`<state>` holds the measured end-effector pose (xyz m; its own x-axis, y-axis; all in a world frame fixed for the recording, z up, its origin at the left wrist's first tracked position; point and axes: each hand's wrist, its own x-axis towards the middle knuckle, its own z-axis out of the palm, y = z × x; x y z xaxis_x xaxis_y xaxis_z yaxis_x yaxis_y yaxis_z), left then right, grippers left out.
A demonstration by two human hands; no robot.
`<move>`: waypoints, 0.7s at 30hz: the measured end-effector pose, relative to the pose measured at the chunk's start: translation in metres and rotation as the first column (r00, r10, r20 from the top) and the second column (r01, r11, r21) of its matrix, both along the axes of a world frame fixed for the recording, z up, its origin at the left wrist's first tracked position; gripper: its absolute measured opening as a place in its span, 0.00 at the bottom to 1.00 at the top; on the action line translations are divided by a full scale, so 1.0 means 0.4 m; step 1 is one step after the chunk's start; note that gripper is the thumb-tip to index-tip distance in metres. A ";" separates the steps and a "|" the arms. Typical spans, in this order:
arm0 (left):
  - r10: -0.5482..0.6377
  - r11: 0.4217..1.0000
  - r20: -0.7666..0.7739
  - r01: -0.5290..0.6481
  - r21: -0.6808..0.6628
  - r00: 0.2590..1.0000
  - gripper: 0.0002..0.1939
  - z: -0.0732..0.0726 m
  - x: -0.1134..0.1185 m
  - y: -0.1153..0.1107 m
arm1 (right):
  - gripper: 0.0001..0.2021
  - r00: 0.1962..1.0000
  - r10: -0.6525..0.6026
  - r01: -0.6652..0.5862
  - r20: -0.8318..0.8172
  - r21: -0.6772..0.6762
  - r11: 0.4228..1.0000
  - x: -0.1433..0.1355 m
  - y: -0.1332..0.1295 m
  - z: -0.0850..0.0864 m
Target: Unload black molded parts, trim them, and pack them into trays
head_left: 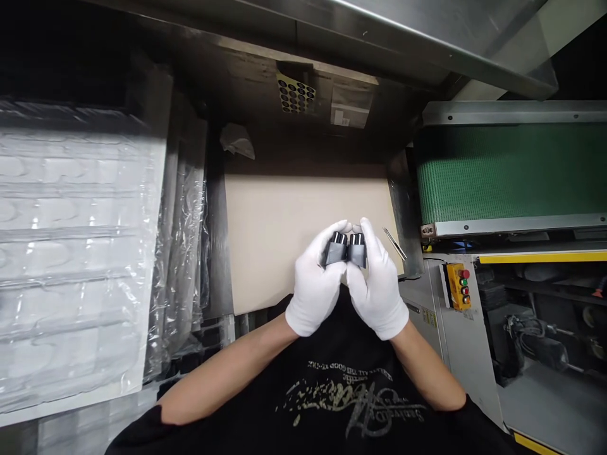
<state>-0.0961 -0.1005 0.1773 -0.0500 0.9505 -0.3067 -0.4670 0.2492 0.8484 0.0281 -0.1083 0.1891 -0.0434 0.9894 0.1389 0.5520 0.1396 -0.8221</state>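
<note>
My left hand (315, 281), in a white glove, is closed around a small black block-shaped part (336, 249) with a glossy ridged top. In my right hand (378, 281), also gloved in white, a similar black part (357, 250) is gripped between thumb and fingers. The two parts are held side by side, close together, above the near edge of a beige board (270, 234). What the parts are I cannot make out. Metal tweezers (394, 244) lie on the right edge of the board, a little beyond my right hand.
Clear plastic trays (71, 253) are stacked at the left. A green conveyor belt (512, 174) runs at the right, above a yellow button box (458, 286). Behind the board are a sticker sheet (296, 95), a plastic bag (351, 104) and a crumpled white piece (238, 140).
</note>
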 end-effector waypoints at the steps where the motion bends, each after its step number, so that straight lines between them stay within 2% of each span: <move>1: -0.023 1.000 0.009 0.023 -0.003 1.000 0.31 -0.005 -0.003 0.003 | 0.32 1.000 0.014 -0.014 -0.009 0.008 1.000 0.002 -0.001 -0.004; 6: -0.203 0.979 0.085 0.202 0.020 0.975 0.32 -0.021 -0.030 0.017 | 0.28 0.999 0.013 -0.013 -0.051 0.001 1.000 0.019 -0.006 -0.029; 9: -0.286 0.957 0.028 0.284 0.059 0.958 0.29 -0.015 -0.054 0.010 | 0.24 0.992 -0.057 0.060 -0.112 0.024 0.998 0.036 -0.013 -0.024; 13: -0.223 0.951 -0.109 0.241 0.192 0.969 0.31 0.008 -0.080 -0.014 | 0.23 0.969 -0.161 0.176 -0.184 0.065 0.982 0.054 -0.024 0.020; 17: -0.164 0.955 -0.093 0.182 0.235 0.982 0.35 0.025 -0.086 -0.024 | 0.27 0.965 -0.113 0.136 -0.237 0.084 0.987 0.057 -0.031 0.053; 21: -0.145 0.948 -0.097 0.166 0.272 0.985 0.35 0.019 -0.080 -0.026 | 0.28 0.962 -0.086 0.113 -0.260 0.092 0.989 0.052 -0.040 0.047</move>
<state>-0.1281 -0.1109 0.1850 0.0926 0.9952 -0.0304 -0.3737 0.0630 0.9254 0.0489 -0.1243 0.2078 0.1051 0.9660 0.2361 0.3420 0.1879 -0.9207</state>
